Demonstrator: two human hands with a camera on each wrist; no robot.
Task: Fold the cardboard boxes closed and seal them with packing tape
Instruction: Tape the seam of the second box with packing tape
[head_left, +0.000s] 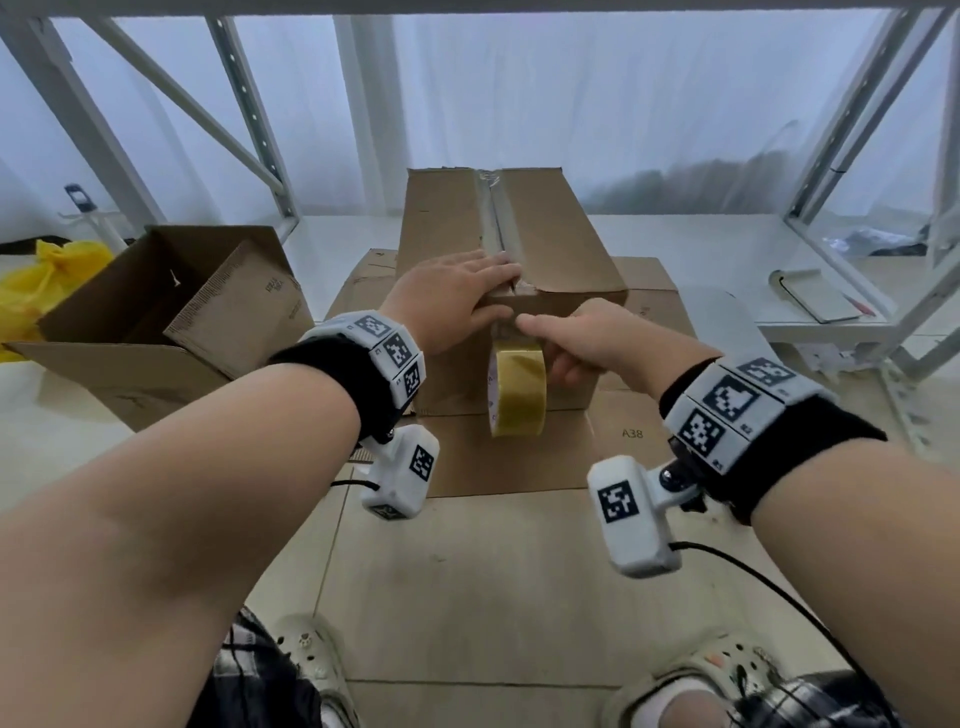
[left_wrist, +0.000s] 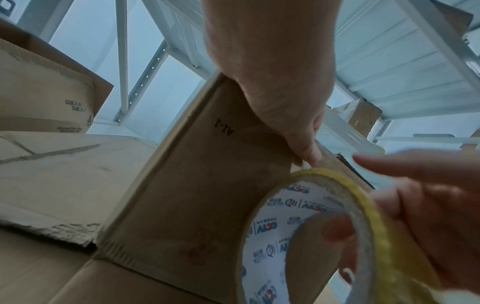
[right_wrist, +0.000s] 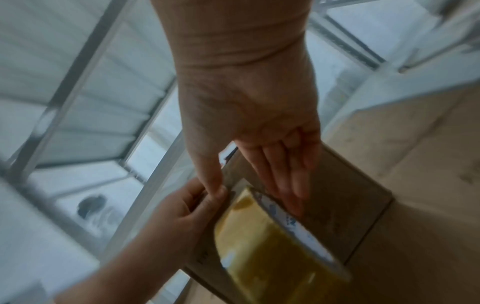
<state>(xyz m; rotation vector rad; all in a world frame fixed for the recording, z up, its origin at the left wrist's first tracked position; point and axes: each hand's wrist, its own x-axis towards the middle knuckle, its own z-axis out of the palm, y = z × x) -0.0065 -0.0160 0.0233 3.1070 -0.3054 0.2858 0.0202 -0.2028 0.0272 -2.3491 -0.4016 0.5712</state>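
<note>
A closed brown cardboard box (head_left: 550, 234) stands on flat cardboard, with clear tape running along its top seam. My left hand (head_left: 467, 293) lies flat on the top at the near edge, fingers stretched over the seam and thumb (left_wrist: 301, 139) on the front face. My right hand (head_left: 582, 345) grips a yellowish roll of packing tape (head_left: 519, 389) against the box's front face, fingers through its printed core (left_wrist: 272, 226) and index finger stretched toward the top edge. The tape roll (right_wrist: 259, 236) sits just below the left thumb.
An open empty box (head_left: 171, 312) lies tilted at the left beside a yellow plastic bag (head_left: 47, 280). Flattened cardboard sheets (head_left: 519, 467) cover the floor under the box. White metal racking (head_left: 857, 182) stands around, with a notebook (head_left: 815, 296) on its low right shelf.
</note>
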